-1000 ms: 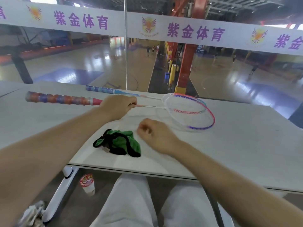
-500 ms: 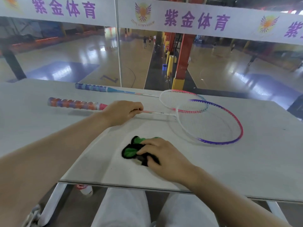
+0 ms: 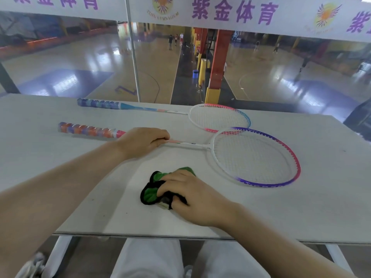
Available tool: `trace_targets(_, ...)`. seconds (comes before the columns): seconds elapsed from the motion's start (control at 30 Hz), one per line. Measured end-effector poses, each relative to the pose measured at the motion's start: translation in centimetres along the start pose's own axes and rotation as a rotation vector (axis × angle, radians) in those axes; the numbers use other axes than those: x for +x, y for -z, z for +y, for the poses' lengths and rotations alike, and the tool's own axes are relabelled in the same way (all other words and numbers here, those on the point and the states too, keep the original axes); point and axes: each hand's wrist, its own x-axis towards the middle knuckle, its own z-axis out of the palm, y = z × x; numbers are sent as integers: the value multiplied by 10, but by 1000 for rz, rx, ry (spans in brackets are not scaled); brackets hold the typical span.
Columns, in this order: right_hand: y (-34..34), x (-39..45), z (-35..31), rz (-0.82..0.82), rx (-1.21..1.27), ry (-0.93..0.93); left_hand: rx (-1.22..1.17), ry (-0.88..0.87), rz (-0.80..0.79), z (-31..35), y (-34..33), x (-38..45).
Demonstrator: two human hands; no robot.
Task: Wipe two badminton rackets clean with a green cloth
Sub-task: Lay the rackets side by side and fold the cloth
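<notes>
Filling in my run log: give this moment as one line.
left hand: grips near racket shaft | right hand: grips green cloth on table | far racket: untouched

Purple characters reading 紫金体育 run along the white banner (image 3: 241,19) above the glass, repeated toward its left and right ends. Between them sit sunburst logos (image 3: 163,5) with small lettering too blurred to read.

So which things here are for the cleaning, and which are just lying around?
For the job:
- green cloth, gripped by the right hand
- near racket, shaft held by the left hand
- far racket

Just there:
- table
- banner
- red pillar
</notes>
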Motion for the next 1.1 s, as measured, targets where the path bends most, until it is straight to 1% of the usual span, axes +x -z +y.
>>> trace_targets(0.3,-15,20,-24,-30,31,77,-55,22,-16,-24,-4,-18)
trace_targets(0.5,-19,29,-34,-14,45,117,-59,-11,-40,-27,-6,-16)
trace_targets(0.57,-19,30,-34,-11,36,86,-68,-23,-28,-28,-6,-16)
trace_targets(0.63,-21,28,-33,17,-4,13,-79,-24,-12,-30,-8,-16)
trace_targets(0.73,-26,19,-30,103,-142,-87,-85,-16,-2,-33,-8,-15)
trace_targets(0.8,-29,13,-26,128,-208,-130,-89,-16,-2,-33,-7,-15)
trace_targets(0.93,-39,18,-27,44,-227,-163,-80,-21,6,-34,-5,-18)
trace_targets(1.03,-45,32,-36,2,-237,-194,-139,37,75,-36,1,-26)
trace_targets(1.1,-52,47,-43,2,-236,-166,-192,84,138,-37,8,-36)
